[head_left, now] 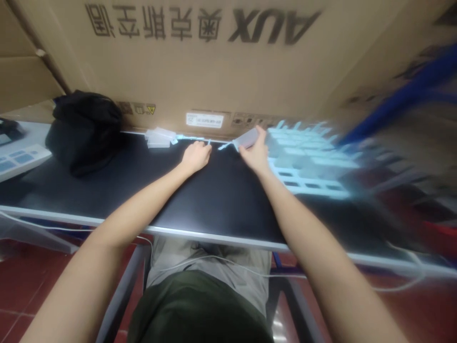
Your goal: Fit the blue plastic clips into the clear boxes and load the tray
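My right hand [257, 151] is closed on a flat, pale translucent rectangular piece [247, 138], thumb on the near side. A thin light blue strip [225, 145] extends leftward from that piece's lower corner. Over the black tabletop, my left hand [197, 156] has its fingers curled, and a small light blue strip [209, 142] pokes up at the fingertips. Behind the left hand, more thin light blue strips [189, 137] lie along the box's base. Several pale translucent pieces [159, 138] are piled left of them. Beside my right hand stands a blurred light blue slotted rack [310, 183] with upright prongs.
A large cardboard box [171, 76] walls off the back of the table [214, 200]. To the left sit a black cloth bag [85, 126] and a white panel with blue patches [24, 159]. A blue bar [400, 95] slants at right. A white cable [228, 261] hangs below the table edge.
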A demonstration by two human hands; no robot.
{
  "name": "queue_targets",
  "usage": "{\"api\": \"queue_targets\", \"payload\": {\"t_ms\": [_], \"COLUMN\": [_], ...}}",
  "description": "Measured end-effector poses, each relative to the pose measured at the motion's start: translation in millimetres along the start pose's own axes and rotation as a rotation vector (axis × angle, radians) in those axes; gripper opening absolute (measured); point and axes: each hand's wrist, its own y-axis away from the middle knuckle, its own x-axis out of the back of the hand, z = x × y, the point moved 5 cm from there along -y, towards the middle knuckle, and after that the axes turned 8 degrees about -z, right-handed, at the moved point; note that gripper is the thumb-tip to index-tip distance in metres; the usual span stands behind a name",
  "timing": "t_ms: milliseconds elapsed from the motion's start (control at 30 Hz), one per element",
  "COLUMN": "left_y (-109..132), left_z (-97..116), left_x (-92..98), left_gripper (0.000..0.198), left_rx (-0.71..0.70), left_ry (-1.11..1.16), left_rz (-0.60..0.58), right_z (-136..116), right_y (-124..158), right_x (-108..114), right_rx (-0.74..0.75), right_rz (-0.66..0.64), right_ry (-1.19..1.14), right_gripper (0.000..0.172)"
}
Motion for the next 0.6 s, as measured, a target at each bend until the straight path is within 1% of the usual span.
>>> {"api": "queue_targets", "payload": {"t_ms": [67,133,267,367,433,533,600], "left_y": [1.3,1.8,-0.8,-2.3,-2.1,-1.1,0.2], "left_z": [-5.1,-10.7,-17.2,-18.0,-17.9,-20.3,-22.1], "left_x": [2.4,4.9,5.4,5.2,7.0,9.8,10.3], "left_gripper": [0.023,0.021,0.012,0.012,0.015,0.019,0.021], "left_rx": [-0.002,-0.038,-0.14,-0.189,-0.209,-0.188,-0.165], "left_ry": [0.017,0.068,0.304,0.502,0.586,0.669,0.725], "left_rz": [0.003,0.025,0.068,0.082,0.105,0.153,0.176], "right_z": [-0.3,-0.9,-5.3,-15.0,-23.3,-35.8,-43.9], "right_y": [-1.8,-4.1,-5.6,-2.9,-0.3,3.7,6.5], "right_x": [-3.9,-10.4,-22.4,-21.6,-19.1,-17.5,-17.7], "right_rx": [-0.016,-0.018,-0.03,0.001,0.031,0.055,0.083], "right_rz": [-0.019,-0.059,-0.144,-0.151,-0.161,-0.204,-0.248], "right_ry": [-0.028,-0.099,-0.296,-0.376,-0.415,-0.456,-0.451], "right_gripper": [0.094,0.095,0.098,0.102,0.105,0.108,0.107]}}
